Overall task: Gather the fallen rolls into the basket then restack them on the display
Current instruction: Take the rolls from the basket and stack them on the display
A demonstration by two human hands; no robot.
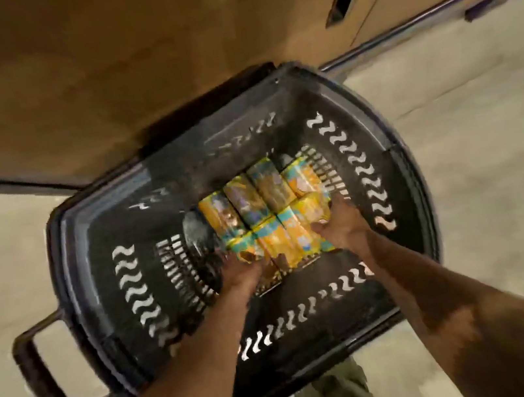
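The rolls (266, 211) lie in 2 rows on the basket (381, 158) bottom, so gathering looks done and restacking remains. The right hand (340, 227) fingers curl round the near rolls. The left hand (241, 272) touches them, but blur means I cannot tell its grip.

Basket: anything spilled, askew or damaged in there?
Nothing stands out. The rolls lie packed in two neat rows on the bottom of the basket, none on the floor in view. Left hand and right hand touch the near row. Blur hides wrapper detail.
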